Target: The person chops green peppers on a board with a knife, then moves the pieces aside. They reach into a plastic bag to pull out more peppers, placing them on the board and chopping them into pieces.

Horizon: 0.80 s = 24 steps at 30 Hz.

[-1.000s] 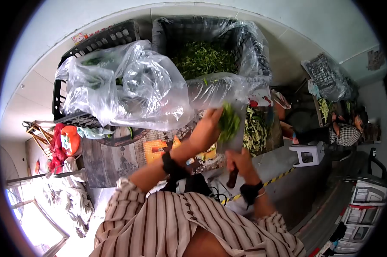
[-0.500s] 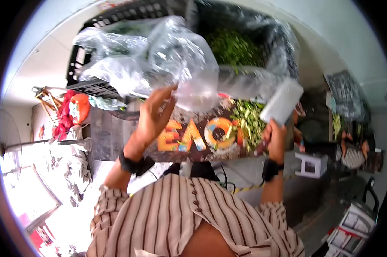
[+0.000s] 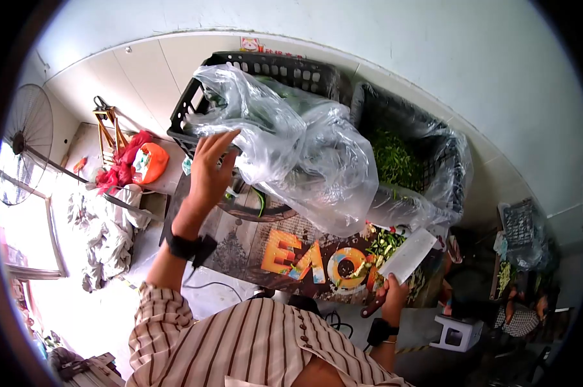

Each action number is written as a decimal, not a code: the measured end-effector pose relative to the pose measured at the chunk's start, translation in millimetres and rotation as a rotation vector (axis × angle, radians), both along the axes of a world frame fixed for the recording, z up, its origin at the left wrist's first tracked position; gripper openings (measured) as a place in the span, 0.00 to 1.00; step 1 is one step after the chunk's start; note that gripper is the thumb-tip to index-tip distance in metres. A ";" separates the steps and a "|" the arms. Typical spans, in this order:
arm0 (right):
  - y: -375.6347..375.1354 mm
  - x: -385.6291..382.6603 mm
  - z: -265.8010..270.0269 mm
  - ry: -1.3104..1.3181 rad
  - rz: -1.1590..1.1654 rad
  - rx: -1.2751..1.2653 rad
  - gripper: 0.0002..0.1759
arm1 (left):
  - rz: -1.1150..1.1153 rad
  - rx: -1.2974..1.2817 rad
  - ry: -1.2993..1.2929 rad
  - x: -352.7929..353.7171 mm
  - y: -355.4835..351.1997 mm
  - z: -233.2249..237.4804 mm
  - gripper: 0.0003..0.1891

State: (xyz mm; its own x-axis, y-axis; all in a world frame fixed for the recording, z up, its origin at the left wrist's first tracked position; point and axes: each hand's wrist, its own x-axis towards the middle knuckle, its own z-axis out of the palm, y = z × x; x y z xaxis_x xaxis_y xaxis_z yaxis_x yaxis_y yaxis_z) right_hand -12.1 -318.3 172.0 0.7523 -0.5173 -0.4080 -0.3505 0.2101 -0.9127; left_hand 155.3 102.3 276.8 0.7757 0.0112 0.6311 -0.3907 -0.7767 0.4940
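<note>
My right hand [image 3: 393, 298] grips a cleaver [image 3: 409, 255] by its dark handle. The broad blade lies over a pile of chopped green vegetables [image 3: 385, 242] at the table's right end. At the left, my left hand [image 3: 209, 169] is raised with its fingers apart, close to the edge of a large clear plastic bag [image 3: 323, 168]. Green produce shows through that bag, which spills forward out of a black crate [image 3: 304, 79]. Below it, a green chili or bean-like strip [image 3: 261, 202] lies by a dark round rim [image 3: 252, 211], partly covered by plastic.
A second crate, lined with plastic [image 3: 456, 164], holds chopped greens [image 3: 393, 158]. Orange letters mark the tabletop [image 3: 220, 248]. A white stool [image 3: 458, 332] stands on the floor at right, near another person [image 3: 517, 319]. A fan [image 3: 25, 143] and an orange bag [image 3: 150, 162] are at left.
The view has swung, showing more wall and floor. My left hand has moved left from the bag's front and its fingers have spread. The bag hangs further over the table; the cleaver has come lower.
</note>
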 end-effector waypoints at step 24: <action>29.9 -17.6 -29.3 0.081 0.026 0.015 0.08 | -0.203 0.361 0.132 144.3 30.9 -24.4 0.18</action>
